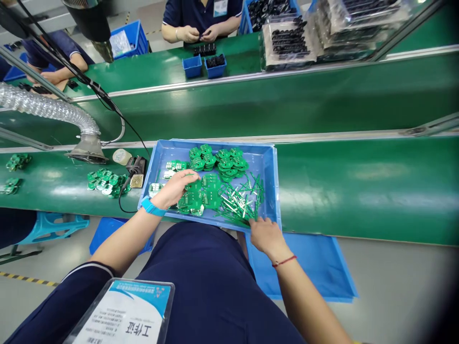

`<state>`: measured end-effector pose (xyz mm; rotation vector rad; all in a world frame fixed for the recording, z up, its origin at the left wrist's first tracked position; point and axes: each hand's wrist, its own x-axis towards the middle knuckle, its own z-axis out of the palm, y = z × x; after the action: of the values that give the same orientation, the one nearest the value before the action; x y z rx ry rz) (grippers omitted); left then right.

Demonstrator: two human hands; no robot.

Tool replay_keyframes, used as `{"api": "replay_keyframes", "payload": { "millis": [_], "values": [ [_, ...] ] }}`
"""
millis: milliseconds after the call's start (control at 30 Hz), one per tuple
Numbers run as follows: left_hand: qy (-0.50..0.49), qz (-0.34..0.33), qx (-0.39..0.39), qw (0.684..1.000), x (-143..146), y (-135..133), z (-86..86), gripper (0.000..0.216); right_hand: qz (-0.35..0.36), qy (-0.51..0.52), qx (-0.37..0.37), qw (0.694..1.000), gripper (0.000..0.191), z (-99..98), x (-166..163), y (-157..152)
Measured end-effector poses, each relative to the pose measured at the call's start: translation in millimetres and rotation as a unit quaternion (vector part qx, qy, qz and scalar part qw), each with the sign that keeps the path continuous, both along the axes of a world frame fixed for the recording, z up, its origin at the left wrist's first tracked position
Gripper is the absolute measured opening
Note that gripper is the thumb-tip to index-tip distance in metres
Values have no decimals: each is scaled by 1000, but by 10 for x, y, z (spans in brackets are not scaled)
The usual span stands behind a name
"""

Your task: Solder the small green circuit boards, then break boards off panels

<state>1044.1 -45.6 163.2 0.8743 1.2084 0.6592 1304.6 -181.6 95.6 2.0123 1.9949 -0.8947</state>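
Observation:
A shallow blue tray (268, 165) sits in front of me on the green bench, holding stacks of green circuit boards (231, 162) and a heap of thin green strips (238, 200). My left hand (178, 188), with a blue wristband, reaches over the tray's left side. Its thumb and fingers are closed on the edge of a green circuit board panel (211, 191) above other boards. At the tray's near right edge, my right hand (267, 235) has its fingers curled over the rim beside the strips. Its fingertips are partly hidden.
Left of the tray are a soldering iron stand (136, 167), more circuit boards (107, 182) and a fume duct nozzle (88, 147). A blue bin (301, 267) lies below the bench. Across, a co-worker's hands (201, 34) work near small blue boxes (192, 66).

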Motion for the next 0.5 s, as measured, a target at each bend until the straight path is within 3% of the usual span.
{"api": "replay_keyframes", "payload": {
  "millis": [100,267,400,500],
  "values": [
    [-16,63,-44,997,-184,-41,-253,21,11,-62,-21,998,40,-147,136,-90],
    [14,195,-54,979,-567,-74,-575,25,39,-79,7,996,49,-212,128,-82],
    [41,271,-52,960,-824,130,-755,14,47,-62,44,996,51,-261,-53,-51],
    [71,267,-64,959,-917,345,-875,8,51,-47,63,996,50,-316,-167,-73]
  ]
}}
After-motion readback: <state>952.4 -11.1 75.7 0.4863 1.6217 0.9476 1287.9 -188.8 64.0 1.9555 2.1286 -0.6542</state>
